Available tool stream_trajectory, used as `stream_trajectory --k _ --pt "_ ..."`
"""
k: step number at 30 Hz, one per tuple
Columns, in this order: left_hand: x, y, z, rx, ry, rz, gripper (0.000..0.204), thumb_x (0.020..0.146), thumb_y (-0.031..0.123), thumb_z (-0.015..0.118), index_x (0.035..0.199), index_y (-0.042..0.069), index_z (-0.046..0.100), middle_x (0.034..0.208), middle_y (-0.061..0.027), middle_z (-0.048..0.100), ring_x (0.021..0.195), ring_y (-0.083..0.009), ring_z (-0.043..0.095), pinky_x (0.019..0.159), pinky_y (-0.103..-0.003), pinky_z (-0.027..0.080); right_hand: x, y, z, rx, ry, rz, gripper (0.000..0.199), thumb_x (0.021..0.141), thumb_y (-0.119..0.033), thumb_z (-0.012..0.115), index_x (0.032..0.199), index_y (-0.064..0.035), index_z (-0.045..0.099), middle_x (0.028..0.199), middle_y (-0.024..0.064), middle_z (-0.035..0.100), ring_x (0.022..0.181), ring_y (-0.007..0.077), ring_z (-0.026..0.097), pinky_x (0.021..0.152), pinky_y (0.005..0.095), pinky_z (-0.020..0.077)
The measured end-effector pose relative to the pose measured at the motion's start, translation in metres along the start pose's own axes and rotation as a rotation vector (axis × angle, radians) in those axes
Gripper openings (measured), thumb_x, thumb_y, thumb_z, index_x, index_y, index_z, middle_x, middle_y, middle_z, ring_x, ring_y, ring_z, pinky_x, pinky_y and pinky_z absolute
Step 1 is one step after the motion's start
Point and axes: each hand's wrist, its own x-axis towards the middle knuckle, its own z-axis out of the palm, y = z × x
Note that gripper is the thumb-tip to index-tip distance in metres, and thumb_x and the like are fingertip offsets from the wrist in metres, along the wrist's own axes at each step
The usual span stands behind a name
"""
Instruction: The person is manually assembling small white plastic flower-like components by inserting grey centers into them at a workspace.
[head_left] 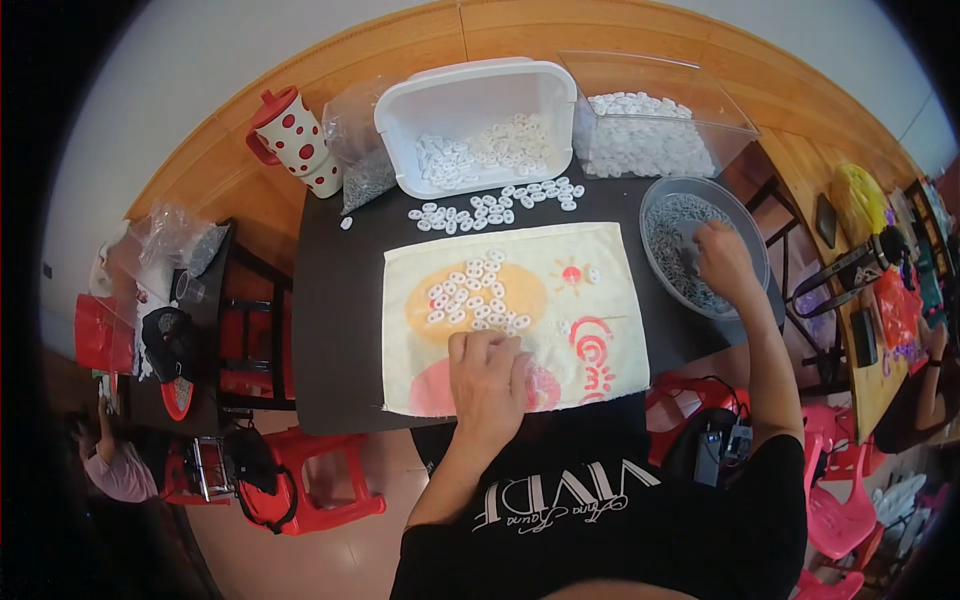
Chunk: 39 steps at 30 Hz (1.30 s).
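Note:
My left hand (487, 378) rests knuckles-up on a cream cloth (600, 330) printed with orange and red shapes, its fingers curled near a cluster of small white ring-shaped pieces (472, 295). My right hand (722, 260) reaches into a round clear bowl (752, 235) of small grey metal parts, fingers dipped among them. What the fingers hold is hidden. More white pieces (497, 205) lie in a row on the dark table beyond the cloth.
A white tub (400, 120) with white pieces stands at the back, beside a clear bin (700, 95) of more. A red-dotted white cup (298, 140) and a bag of grey parts (366, 178) sit back left. Red stools and another person are at the left.

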Motion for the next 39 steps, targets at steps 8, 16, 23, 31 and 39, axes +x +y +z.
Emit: stream_trajectory --k 8,16,23,31,39 --pt "0.024 0.021 0.027 0.138 -0.136 0.122 0.031 0.081 0.010 0.068 0.110 0.000 0.070 0.113 -0.0178 0.055 0.110 -0.0359 0.046 0.092 -0.047 0.036 -0.022 -0.118 -0.026 0.833 0.107 -0.153 0.008 0.085 0.007 0.063 0.091 0.0010 0.061 0.085 0.0151 0.059 0.080 0.0335 0.061 0.070 0.0377 0.0490" --pt "0.028 0.009 0.035 -0.123 -0.104 0.094 0.019 0.075 0.000 0.069 0.093 0.003 0.072 0.090 -0.0102 0.059 0.090 -0.0281 0.055 0.078 -0.038 0.046 -0.044 -0.153 0.008 0.539 0.143 -0.355 0.011 0.076 -0.002 0.062 0.086 -0.0028 0.059 0.088 0.0139 0.054 0.083 0.0330 0.057 0.073 0.0414 0.0461" --pt "0.022 -0.013 0.023 -1.072 -0.023 -0.456 0.024 0.086 -0.007 0.068 0.108 0.000 0.073 0.089 -0.0050 0.070 0.072 -0.0109 0.059 0.068 -0.023 0.046 -0.045 -0.158 0.003 0.296 0.104 -0.387 0.011 0.074 -0.008 0.060 0.083 -0.0035 0.057 0.090 0.0135 0.052 0.085 0.0309 0.054 0.077 0.0400 0.0444" --pt "0.021 -0.010 0.008 -1.651 -0.040 -0.647 0.011 0.092 -0.004 0.066 0.101 -0.001 0.071 0.092 -0.0138 0.074 0.076 -0.0135 0.068 0.064 -0.022 0.051 -0.042 -0.195 -0.009 1.172 0.185 -0.132 0.015 0.081 0.010 0.065 0.092 0.0011 0.059 0.087 0.0131 0.060 0.079 0.0289 0.061 0.070 0.0356 0.0488" --pt "0.015 -0.004 0.003 -1.502 -0.034 -0.569 0.010 0.092 -0.001 0.067 0.102 0.000 0.070 0.091 -0.0122 0.075 0.074 -0.0146 0.070 0.055 -0.020 0.050 -0.033 -0.227 -0.007 1.212 0.358 -0.194 0.020 0.081 0.015 0.064 0.095 0.0015 0.058 0.091 0.0141 0.063 0.081 0.0287 0.063 0.070 0.0343 0.0493"
